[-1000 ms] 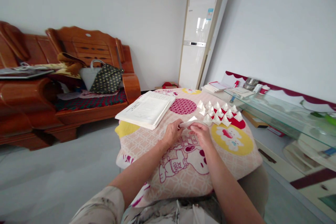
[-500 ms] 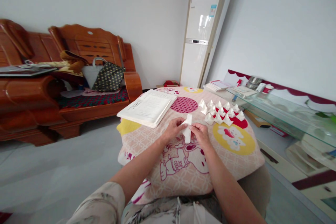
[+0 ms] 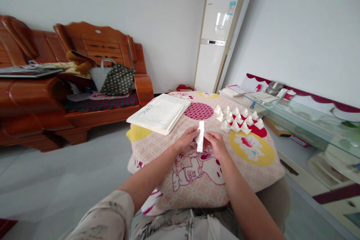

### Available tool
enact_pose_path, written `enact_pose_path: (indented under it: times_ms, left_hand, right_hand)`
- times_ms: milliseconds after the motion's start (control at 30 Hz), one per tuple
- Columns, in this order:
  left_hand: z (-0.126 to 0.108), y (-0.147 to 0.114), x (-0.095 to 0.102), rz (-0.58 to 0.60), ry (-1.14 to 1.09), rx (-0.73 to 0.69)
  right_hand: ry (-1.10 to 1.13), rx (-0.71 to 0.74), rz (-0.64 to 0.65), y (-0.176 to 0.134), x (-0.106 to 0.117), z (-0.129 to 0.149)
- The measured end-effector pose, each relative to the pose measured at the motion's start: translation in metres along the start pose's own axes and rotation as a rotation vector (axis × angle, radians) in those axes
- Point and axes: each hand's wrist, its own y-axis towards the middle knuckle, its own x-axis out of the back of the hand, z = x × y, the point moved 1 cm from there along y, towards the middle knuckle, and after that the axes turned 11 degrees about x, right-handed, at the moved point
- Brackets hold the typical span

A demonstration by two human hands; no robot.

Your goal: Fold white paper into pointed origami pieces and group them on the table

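Between my hands, over the near middle of the cloth-covered table, is a narrow folded strip of white paper (image 3: 200, 137), standing lengthwise. My left hand (image 3: 189, 137) pinches it from the left, fingers closed on its edge. On the other side, my right hand (image 3: 216, 143) has its bent fingertips close to the strip's right edge, with a small gap showing. Beyond the right hand, several small pointed folded white paper pieces (image 3: 236, 120) stand in rows. A stack of printed white paper sheets (image 3: 160, 114) lies to the left, past my left hand.
A patterned tablecloth (image 3: 194, 195) covers the round table. Right of it stands a glass-topped cabinet (image 3: 303, 120) with papers, metal bowls and a cup. A wooden sofa (image 3: 109, 120) with bags is at left; a tall white air conditioner (image 3: 212, 60) stands behind.
The paper strip has turned slightly and looks narrower, its side flap less visible. My right fingertips have drawn a little away from it. The camera view has shifted slightly.
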Motion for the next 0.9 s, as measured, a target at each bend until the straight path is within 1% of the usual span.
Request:
enact_pose_path:
  times_ms: [300,700,800,900]
  left_hand:
    - [0.0000,-0.0006,-0.0015,-0.029,-0.016,0.051]
    - [0.0023,0.0005,-0.0005,0.004,0.013,0.069]
    - [0.0032,0.0024,0.0016,-0.018,0.104,0.012]
    - [-0.0005,0.0020,0.0037,-0.115,0.361,-0.164]
  right_hand:
    - [-0.013,-0.007,0.018,-0.0007,-0.0008,0.0006]
    - [-0.005,-0.032,0.001,-0.0007,-0.0029,0.0040]
    - [-0.035,-0.009,-0.020,0.0004,-0.0012,0.0008]
    - [-0.151,0.042,-0.057,0.0027,0.0030,-0.0036]
